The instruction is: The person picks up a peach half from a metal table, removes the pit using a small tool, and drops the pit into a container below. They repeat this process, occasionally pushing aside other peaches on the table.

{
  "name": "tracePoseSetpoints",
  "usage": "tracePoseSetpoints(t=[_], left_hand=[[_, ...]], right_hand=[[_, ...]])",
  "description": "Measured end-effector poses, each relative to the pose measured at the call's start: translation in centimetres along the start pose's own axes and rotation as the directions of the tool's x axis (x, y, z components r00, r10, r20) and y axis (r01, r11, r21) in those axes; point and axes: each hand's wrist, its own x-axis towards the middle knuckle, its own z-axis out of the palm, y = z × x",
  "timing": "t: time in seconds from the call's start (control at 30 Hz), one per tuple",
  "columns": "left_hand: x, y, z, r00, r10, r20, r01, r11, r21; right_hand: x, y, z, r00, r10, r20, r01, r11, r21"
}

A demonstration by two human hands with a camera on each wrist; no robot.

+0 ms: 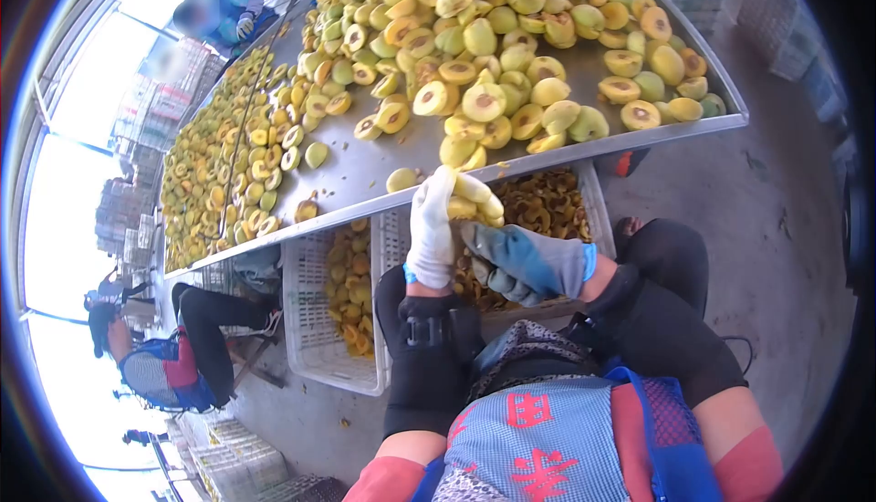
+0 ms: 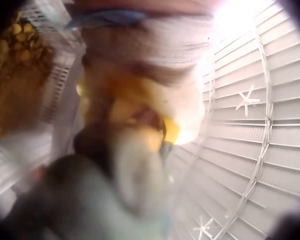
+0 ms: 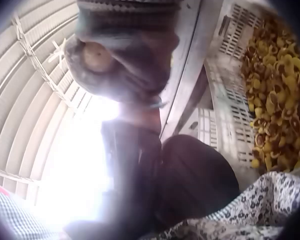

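Gloves cover both hands in the head view: the left hand (image 1: 431,228), in white knit, has its fingers curled round a yellow fruit (image 1: 476,199) and holds it up at the near edge of the metal table (image 1: 358,173), just above a white crate (image 1: 595,203) of brownish-yellow scraps (image 1: 547,205). The right hand (image 1: 527,262), in a blue-grey glove, lies just under the fruit with its fingers bent; whether it grips anything cannot be told. Halved fruit (image 1: 474,36) is heaped across the table, and a second crate (image 1: 315,342) of halves stands to the left below it. Another person (image 1: 182,356) sits further left. From the left wrist all is blurred: the left hand (image 2: 155,47) shows pale at the top, the fruit (image 2: 135,107) is a yellow-orange patch under its fingers, and the right hand (image 2: 90,195) is pressed up close from below. From the right wrist the right hand (image 3: 125,55) fills the top with its fingers curled inward, their hold unclear, while the white crate (image 3: 225,115) with the scraps (image 3: 277,95) sits to the right and a patterned apron (image 3: 250,212) at the bottom.
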Motion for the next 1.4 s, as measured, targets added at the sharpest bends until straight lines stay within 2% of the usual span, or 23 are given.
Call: tracePoseSetpoints(t=[0.03, 0.13, 0.17, 0.23, 0.3, 0.37, 0.4, 0.47, 0.53, 0.57, 0.63, 0.7, 0.8, 0.9, 0.93, 1.03, 1.07, 1.1, 1.13, 1.2, 1.27, 1.33, 1.4], left_hand=[[0.0, 0.1, 0.2, 0.999, 0.035, 0.038, -0.031, 0.995, -0.093], [-0.2, 0.9, 0.9, 0.994, 0.034, -0.106, -0.055, 0.978, -0.200], [-0.1, 1.4, 0.8, 0.987, 0.024, -0.157, -0.057, 0.975, -0.212], [0.3, 0.8, -1.5, 0.918, 0.116, -0.380, -0.259, 0.900, -0.350], [-0.1, 0.6, -6.6, 0.752, 0.277, -0.598, -0.326, 0.945, 0.027], [-1.5, 2.3, -10.6, 0.576, 0.422, -0.700, -0.254, 0.906, 0.337], [-1.8, 2.7, -14.0, 0.469, 0.609, -0.639, -0.006, 0.726, 0.688], [-1.3, 3.7, -14.3, 0.450, 0.729, -0.515, 0.245, 0.454, 0.857], [1.0, 3.8, -11.5, 0.733, 0.595, -0.330, -0.015, 0.499, 0.867], [2.3, 3.6, -9.9, 0.832, 0.520, -0.195, -0.141, 0.537, 0.832], [4.7, 2.8, -5.4, 0.932, 0.361, -0.041, -0.137, 0.454, 0.881], [7.3, 1.7, -2.9, 0.984, 0.157, 0.081, -0.119, 0.247, 0.962], [9.6, 1.2, -2.2, 0.965, 0.169, 0.203, -0.231, 0.171, 0.958], [11.1, -0.1, -4.7, 0.963, 0.226, 0.150, -0.252, 0.539, 0.803], [11.0, 0.5, -5.2, 0.985, 0.151, 0.078, -0.162, 0.693, 0.702], [7.0, 3.7, -3.4, 0.993, 0.038, -0.113, -0.022, 0.990, 0.139], [5.6, 4.7, -2.5, 0.993, 0.016, -0.115, -0.018, 1.000, -0.014], [4.7, 4.4, -2.5, 0.989, 0.122, -0.080, -0.106, 0.978, 0.182], [3.9, 4.2, -2.5, 0.976, 0.217, -0.028, -0.192, 0.910, 0.368], [2.5, 3.5, -2.0, 0.975, 0.223, 0.007, -0.208, 0.897, 0.390], [1.4, 2.8, -1.6, 0.980, 0.195, 0.030, -0.192, 0.910, 0.367], [0.9, 3.0, -0.5, 0.999, 0.028, -0.031, -0.027, 0.999, 0.042], [0.6, 1.9, -0.6, 0.988, 0.135, -0.073, -0.128, 0.988, 0.086]], right_hand=[[0.5, 0.5, -0.5, 0.987, 0.030, 0.156, -0.052, 0.988, 0.143], [2.3, 2.1, -0.7, 0.886, -0.196, 0.420, -0.020, 0.889, 0.457], [2.4, 2.4, -0.5, 0.873, -0.217, 0.437, -0.035, 0.866, 0.499], [2.1, 2.5, 0.3, 0.849, -0.266, 0.457, -0.059, 0.811, 0.583], [1.5, 2.1, 0.6, 0.915, -0.222, 0.337, -0.007, 0.827, 0.562], [1.3, 1.8, 0.7, 0.970, -0.163, 0.179, 0.045, 0.847, 0.530], [1.7, 1.9, 0.5, 0.977, -0.141, 0.159, 0.036, 0.848, 0.529], [1.8, 1.7, 0.7, 0.990, -0.121, 0.071, 0.070, 0.868, 0.492], [1.9, 1.2, 1.1, 0.997, -0.069, -0.043, 0.081, 0.881, 0.466], [1.9, 1.0, 1.2, 0.993, -0.030, -0.112, 0.079, 0.884, 0.461], [2.1, 0.7, 1.0, 0.982, 0.023, -0.190, 0.073, 0.874, 0.481], [2.6, 0.9, 0.4, 0.978, 0.050, -0.201, 0.065, 0.847, 0.527], [2.3, 0.7, -0.2, 0.983, 0.039, -0.178, 0.050, 0.883, 0.467], [2.3, 0.7, 0.0, 0.972, -0.033, -0.233, 0.112, 0.936, 0.333], [2.2, 0.5, 0.0, 0.975, -0.032, -0.218, 0.110, 0.929, 0.354], [1.4, -0.1, 0.2, 0.975, -0.051, -0.217, 0.124, 0.933, 0.338], [1.0, -0.2, 0.5, 0.967, -0.075, -0.244, 0.145, 0.949, 0.281], [0.9, -0.3, 0.8, 0.958, -0.100, -0.269, 0.163, 0.961, 0.222], [2.1, 0.5, 0.7, 0.847, -0.377, -0.374, 0.416, 0.909, 0.027], [4.9, 2.1, 0.7, 0.417, -0.821, -0.390, 0.731, 0.558, -0.393], [4.7, 2.2, 0.4, 0.496, -0.777, -0.389, 0.686, 0.625, -0.373], [4.4, 2.0, 0.3, 0.530, -0.754, -0.388, 0.647, 0.656, -0.390], [4.4, 2.1, 0.2, 0.526, -0.756, -0.390, 0.614, 0.655, -0.441]])
